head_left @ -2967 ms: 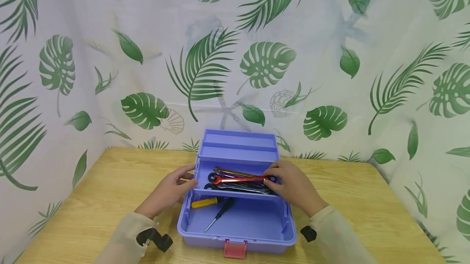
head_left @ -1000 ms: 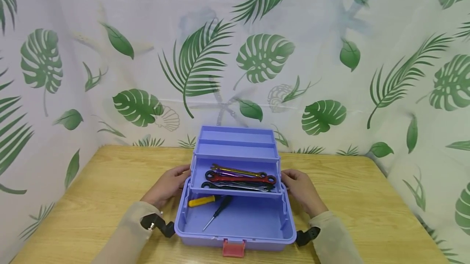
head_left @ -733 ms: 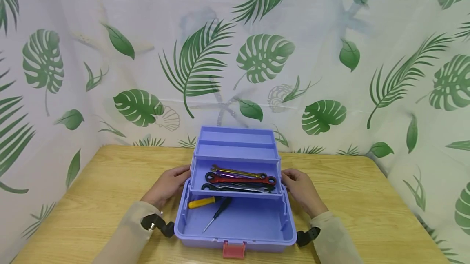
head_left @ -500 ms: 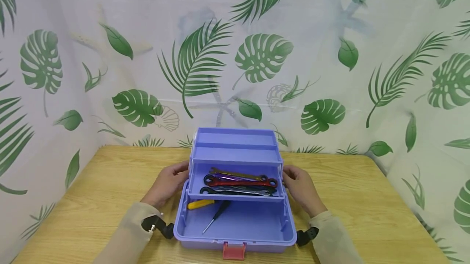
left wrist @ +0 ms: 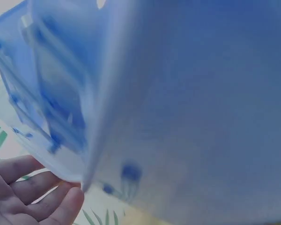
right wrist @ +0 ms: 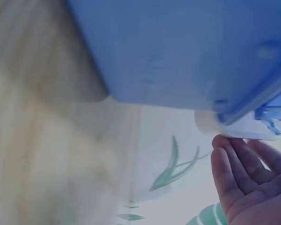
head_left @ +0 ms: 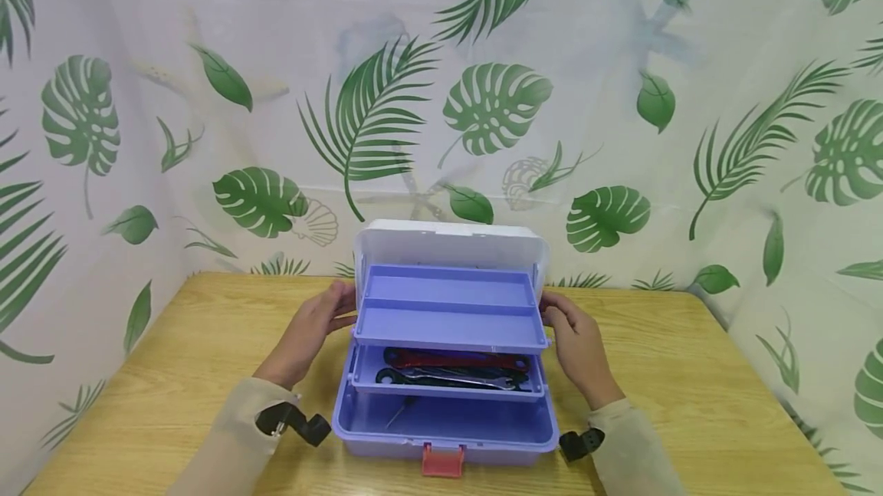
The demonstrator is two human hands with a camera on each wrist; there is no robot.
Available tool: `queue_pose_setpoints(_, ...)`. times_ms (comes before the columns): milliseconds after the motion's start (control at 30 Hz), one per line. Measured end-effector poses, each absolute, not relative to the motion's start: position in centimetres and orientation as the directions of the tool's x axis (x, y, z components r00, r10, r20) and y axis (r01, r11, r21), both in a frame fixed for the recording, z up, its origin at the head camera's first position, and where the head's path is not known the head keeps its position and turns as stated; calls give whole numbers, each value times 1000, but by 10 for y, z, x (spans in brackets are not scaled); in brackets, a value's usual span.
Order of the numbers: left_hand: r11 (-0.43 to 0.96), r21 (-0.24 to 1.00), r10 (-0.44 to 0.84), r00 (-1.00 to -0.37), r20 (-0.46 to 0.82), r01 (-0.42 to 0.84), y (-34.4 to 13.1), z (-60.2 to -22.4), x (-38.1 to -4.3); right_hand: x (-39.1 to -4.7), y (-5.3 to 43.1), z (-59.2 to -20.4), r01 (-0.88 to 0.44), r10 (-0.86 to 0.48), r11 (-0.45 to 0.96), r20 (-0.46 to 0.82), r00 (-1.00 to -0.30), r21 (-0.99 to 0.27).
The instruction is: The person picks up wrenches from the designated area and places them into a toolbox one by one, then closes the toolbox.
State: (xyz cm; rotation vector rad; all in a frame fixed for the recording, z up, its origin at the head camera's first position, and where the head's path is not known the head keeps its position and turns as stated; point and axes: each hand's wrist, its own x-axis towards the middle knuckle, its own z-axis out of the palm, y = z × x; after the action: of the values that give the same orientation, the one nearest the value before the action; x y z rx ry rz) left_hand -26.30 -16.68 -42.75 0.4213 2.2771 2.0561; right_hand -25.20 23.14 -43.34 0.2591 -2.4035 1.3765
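A blue toolbox [head_left: 513, 435] stands on the table with its translucent white lid [head_left: 451, 243] raised behind the upper tray [head_left: 451, 325]. My left hand [head_left: 308, 333] is at the lid's left side; in the left wrist view its fairly straight fingertips [left wrist: 70, 197] touch the lid's edge. On the other side my right hand [head_left: 576, 339] has its extended fingers against the lid from behind and below. In the lower tray [head_left: 455, 392] lie a red wrench [head_left: 448, 360] and several darker and silver ones, partly hidden by the upper tray. A screwdriver [head_left: 400, 412] shows in the box's bottom.
A red latch [head_left: 442, 461] hangs at the box's front. The wooden table [head_left: 697, 396] extends on both sides, and a leaf-patterned white cloth [head_left: 607, 136] rises behind it. Black wrist mounts [head_left: 293, 423] sit on both sleeves.
Both hands left the tray area, went to the lid's sides and moved up. The lid has risen into view, and the trays have swung forward and down, covering the yellow handle.
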Motion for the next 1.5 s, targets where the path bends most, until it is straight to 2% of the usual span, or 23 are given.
queue_pose_setpoints(133,171,949,259,-941,217,266,-167,-419,-258,-247,232,-422,-453,-68,489,485,-872,-745)
queue_pose_setpoints(233,252,910,273,-926,260,330,-168,-413,-253,-245,232,-412,-472,-144,497,467,-873,-728)
queue_pose_setpoints(333,291,897,264,-929,258,332,-168,-406,-251,-243,233,-401,-431,-194,453,386,-902,-780)
queue_pose_setpoints(400,311,905,251,-943,217,291,-168,-402,-250,-243,234,-393,-387,-219,407,323,-921,-827)
queue_pose_setpoints(500,356,904,250,-956,151,236,-170,-398,-249,-241,237,-386,-310,-223,433,232,-947,-847)
queue_pose_setpoints(767,484,827,367,-924,105,286,-173,-403,-252,-251,246,-396,-258,-285,579,104,-953,-773)
queue_pose_setpoints(1000,501,810,414,-907,84,304,-168,-414,-255,-261,253,-418,-242,-293,642,59,-954,-727)
queue_pose_setpoints(1367,491,802,459,-884,93,340,-166,-427,-256,-264,250,-431,-309,-335,657,102,-937,-688)
queue_pose_setpoints(1433,508,797,450,-890,76,326,-164,-426,-254,-258,247,-425,-351,-310,668,184,-933,-656)
queue_pose_setpoints(1500,532,778,441,-894,83,334,-160,-422,-252,-250,242,-415,-436,-259,642,357,-897,-631)
